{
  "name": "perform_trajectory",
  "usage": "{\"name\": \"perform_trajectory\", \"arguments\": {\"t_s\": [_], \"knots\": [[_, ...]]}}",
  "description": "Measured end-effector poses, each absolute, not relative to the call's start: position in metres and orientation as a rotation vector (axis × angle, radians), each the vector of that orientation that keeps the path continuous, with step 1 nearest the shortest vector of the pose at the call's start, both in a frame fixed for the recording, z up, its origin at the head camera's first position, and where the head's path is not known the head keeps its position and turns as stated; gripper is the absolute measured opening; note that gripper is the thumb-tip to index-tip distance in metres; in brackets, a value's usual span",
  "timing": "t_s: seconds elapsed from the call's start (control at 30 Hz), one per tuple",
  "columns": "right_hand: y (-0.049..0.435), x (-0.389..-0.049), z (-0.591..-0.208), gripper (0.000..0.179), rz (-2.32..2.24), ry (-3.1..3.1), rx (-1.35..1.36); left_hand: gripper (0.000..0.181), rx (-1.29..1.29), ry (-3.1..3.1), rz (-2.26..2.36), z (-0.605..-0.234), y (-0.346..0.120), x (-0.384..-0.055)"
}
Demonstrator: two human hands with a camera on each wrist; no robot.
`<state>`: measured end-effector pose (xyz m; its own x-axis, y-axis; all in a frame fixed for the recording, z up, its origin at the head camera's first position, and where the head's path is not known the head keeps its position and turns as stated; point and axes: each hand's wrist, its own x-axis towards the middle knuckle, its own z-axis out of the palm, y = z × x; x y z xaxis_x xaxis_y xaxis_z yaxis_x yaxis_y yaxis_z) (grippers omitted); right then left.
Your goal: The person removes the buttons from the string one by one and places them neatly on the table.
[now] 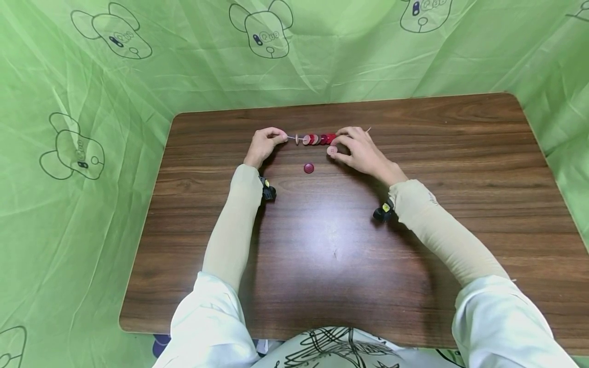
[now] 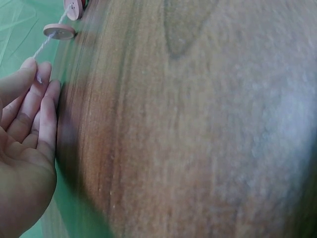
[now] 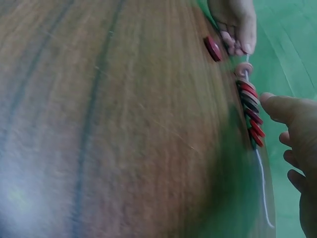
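White string [image 2: 43, 45] threaded with round red and pink buttons [image 1: 316, 139] is pinched by left grip [image 1: 264, 146] near the brown bench's [image 1: 184, 225] far edge, right grip [image 1: 361, 151] pinching one pale-pink button [image 1: 332, 150].

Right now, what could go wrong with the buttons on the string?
The string trails free past the row of buttons, so they might slide off that end. The left hand pinches just the other tip, which might slip. And the pink button at the fingertips of the right hand could drop.

left grip [image 1: 266, 145]: thumb and forefinger pinched | right grip [image 1: 361, 152]: fingers bent | both arms [image 1: 236, 220] extended forward
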<state>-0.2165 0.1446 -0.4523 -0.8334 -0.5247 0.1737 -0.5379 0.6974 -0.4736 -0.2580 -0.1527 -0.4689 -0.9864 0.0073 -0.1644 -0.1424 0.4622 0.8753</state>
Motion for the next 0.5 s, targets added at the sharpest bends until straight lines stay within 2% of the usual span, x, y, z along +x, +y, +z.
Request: {"name": "perform_trajectory", "arguments": {"t_s": [0.5], "knots": [[0.124, -0.203, -0.458, 0.029, 0.744, -2.855, 1.082, 0.018, -0.130, 2.546, 1.562, -0.467, -0.152, -0.256]]}}
